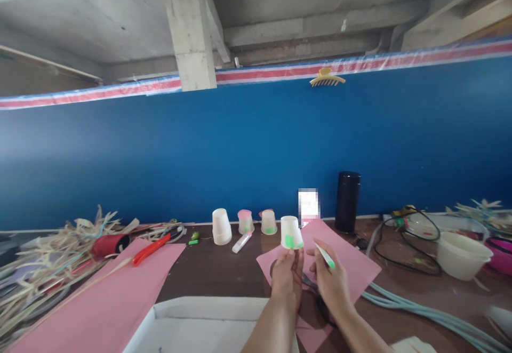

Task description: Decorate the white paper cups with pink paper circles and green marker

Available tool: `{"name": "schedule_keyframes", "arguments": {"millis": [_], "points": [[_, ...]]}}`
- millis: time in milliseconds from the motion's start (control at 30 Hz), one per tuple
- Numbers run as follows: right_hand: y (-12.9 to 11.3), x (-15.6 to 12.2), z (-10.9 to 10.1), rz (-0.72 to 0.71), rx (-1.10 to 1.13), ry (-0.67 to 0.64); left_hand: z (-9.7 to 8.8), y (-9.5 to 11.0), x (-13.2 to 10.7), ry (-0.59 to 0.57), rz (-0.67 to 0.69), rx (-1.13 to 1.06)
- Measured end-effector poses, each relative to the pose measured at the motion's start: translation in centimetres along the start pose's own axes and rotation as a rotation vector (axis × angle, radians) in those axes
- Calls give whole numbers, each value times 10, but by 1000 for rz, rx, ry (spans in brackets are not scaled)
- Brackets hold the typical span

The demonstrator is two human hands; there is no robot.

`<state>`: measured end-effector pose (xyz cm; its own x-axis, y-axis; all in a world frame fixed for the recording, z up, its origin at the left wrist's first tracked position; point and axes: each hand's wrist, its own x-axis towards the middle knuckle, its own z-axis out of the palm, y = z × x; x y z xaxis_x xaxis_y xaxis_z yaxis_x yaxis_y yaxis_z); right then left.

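My left hand (pixel 286 277) is closed on an upside-down white paper cup (pixel 291 232) with a green patch on its side, lifted above a pink paper sheet (pixel 352 267). My right hand (pixel 330 279) pinches a green-tipped marker (pixel 325 256) just right of the cup, its tip pointing down and right. Behind stand a stack of white cups (pixel 221 226) and two cups, one pink-topped (pixel 245 221), one with a green mark (pixel 269 222). A white tube (pixel 241 242) lies beside them.
A larger pink sheet (pixel 100 305) with red scissors (pixel 151 249) lies left, next to dried straw strips (pixel 36 267). A white box (pixel 192 323) sits at the near edge. A black cylinder (pixel 348 201), black cables (pixel 400 246), a white bowl (pixel 462 255) and a pale hose (pixel 424 313) are right. A blue wall stands behind.
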<state>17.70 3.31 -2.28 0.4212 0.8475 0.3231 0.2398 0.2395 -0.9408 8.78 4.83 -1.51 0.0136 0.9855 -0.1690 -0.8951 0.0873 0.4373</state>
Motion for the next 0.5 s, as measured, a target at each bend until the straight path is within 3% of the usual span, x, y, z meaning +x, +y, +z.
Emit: {"name": "schedule_keyframes", "arguments": {"millis": [500], "points": [[-6, -1, -3, -33, -69, 15, -4, -2, 2, -4, 26, -9]]}}
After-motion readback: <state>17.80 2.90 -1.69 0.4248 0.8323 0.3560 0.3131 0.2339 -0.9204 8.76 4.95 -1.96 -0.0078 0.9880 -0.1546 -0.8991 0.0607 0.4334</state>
